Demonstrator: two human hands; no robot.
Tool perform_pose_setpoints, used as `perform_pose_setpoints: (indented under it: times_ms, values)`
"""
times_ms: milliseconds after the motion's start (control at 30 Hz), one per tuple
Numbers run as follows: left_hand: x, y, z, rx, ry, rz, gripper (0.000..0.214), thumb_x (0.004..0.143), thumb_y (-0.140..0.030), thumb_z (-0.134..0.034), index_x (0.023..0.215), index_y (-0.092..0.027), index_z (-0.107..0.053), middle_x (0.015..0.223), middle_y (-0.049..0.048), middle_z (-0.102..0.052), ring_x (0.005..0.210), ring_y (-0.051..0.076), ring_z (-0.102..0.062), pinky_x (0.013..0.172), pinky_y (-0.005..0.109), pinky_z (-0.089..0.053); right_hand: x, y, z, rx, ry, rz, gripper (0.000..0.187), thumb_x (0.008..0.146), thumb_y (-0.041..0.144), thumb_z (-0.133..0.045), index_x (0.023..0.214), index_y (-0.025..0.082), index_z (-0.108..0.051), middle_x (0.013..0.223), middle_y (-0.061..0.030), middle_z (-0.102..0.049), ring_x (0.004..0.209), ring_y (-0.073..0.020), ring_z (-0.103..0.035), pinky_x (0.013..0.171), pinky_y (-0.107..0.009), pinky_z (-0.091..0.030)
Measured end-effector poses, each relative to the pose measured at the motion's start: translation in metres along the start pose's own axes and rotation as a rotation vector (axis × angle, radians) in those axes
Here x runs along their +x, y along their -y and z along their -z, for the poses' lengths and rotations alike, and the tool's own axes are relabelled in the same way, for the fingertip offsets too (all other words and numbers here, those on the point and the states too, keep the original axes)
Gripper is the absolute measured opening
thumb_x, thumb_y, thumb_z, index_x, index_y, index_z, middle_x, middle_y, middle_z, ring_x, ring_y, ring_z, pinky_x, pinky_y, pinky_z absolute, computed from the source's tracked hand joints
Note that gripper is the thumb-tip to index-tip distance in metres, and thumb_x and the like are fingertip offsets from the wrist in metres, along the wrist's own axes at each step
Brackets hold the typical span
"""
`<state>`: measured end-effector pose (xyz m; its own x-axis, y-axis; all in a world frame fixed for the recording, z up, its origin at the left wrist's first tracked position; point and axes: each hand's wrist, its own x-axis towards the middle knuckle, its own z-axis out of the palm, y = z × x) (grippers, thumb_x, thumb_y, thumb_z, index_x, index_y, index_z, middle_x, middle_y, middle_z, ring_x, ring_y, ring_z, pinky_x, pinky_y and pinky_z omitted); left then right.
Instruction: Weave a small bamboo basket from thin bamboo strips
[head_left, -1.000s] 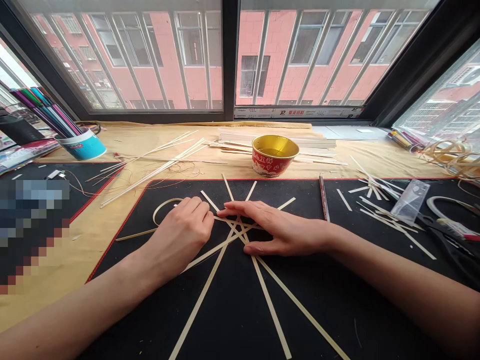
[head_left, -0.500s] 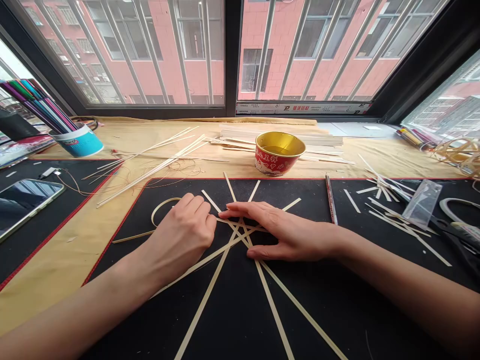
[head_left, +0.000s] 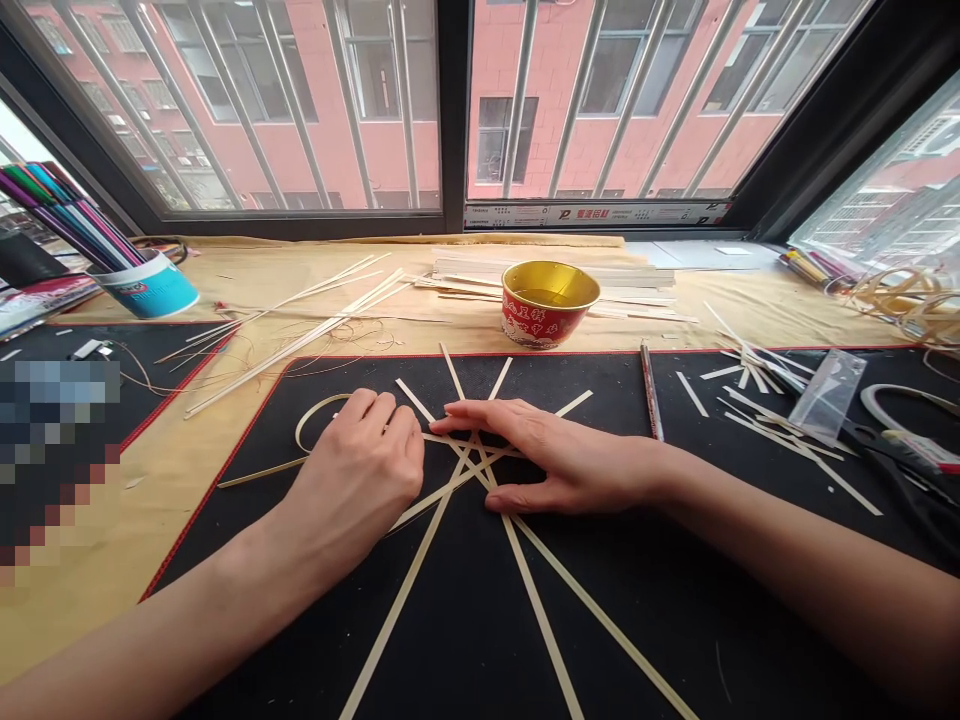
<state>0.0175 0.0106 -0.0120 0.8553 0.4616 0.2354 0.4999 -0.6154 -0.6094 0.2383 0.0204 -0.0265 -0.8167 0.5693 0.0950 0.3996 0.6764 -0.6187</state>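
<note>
Pale, flat bamboo strips [head_left: 471, 462] cross in a star on the black mat [head_left: 450, 650], with long ends running toward me. My right hand [head_left: 536, 450] lies over the crossing with fingers stretched and thumb apart, pressing on the strips. Just left of the star, my left hand [head_left: 367, 455] is closed, knuckles up, around a thin bamboo strip [head_left: 304, 425] that curls out behind the fist. Another part of a strip runs between the fist and the right fingertips. The left fingertips are hidden beneath the hand.
A red bowl with a gold inside [head_left: 551, 310] stands behind the star, with stacked strips [head_left: 637, 290] beyond. A pencil [head_left: 651, 390], cut strip pieces [head_left: 780, 425] and black scissors [head_left: 892, 465] lie right. Left are a blue pen cup [head_left: 154, 285] and long strips [head_left: 300, 340].
The whole view has shifted slightly, so most things sit a little further left. Both hands keep nearly the same pose over the strips.
</note>
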Motion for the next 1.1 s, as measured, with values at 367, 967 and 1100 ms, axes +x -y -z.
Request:
perform_pose_setpoints:
  times_ms: [367,967,1100]
  values:
    - [0.0028,0.0006,-0.0014,-0.084,-0.092,0.005,0.028,0.068,0.005,-0.043,0.052,-0.015,-0.053,0.054,0.0077,-0.052,0.052,0.021,-0.048,0.051,0.031,-0.037,0.0001,0.0002,0.0002,0.005,-0.003,0.001,0.068,0.087,0.027,-0.060,0.143,0.012,-0.024,0.145,-0.0120,-0.042,0.134,-0.0208,-0.037,0.113,-0.038,-0.029]
    - [-0.0008,-0.0048,-0.0015,-0.056,-0.026,0.070,0.025,0.067,0.007,-0.043,0.060,-0.012,-0.059,0.058,0.0089,-0.055,0.055,0.023,-0.052,0.053,0.033,-0.041,0.0009,0.0007,0.0002,0.016,0.009,-0.024,0.069,0.086,0.029,-0.060,0.143,0.012,-0.024,0.146,-0.0110,-0.041,0.135,-0.0209,-0.036,0.114,-0.039,-0.028]
    - [-0.0015,-0.0037,-0.0037,-0.109,-0.041,0.061,0.028,0.071,0.006,-0.042,0.057,-0.014,-0.055,0.058,0.0084,-0.054,0.054,0.022,-0.050,0.053,0.032,-0.041,0.0005,0.0007,-0.0001,0.014,0.008,-0.025,0.069,0.086,0.029,-0.060,0.143,0.011,-0.024,0.146,-0.0116,-0.041,0.134,-0.0206,-0.037,0.114,-0.038,-0.029]
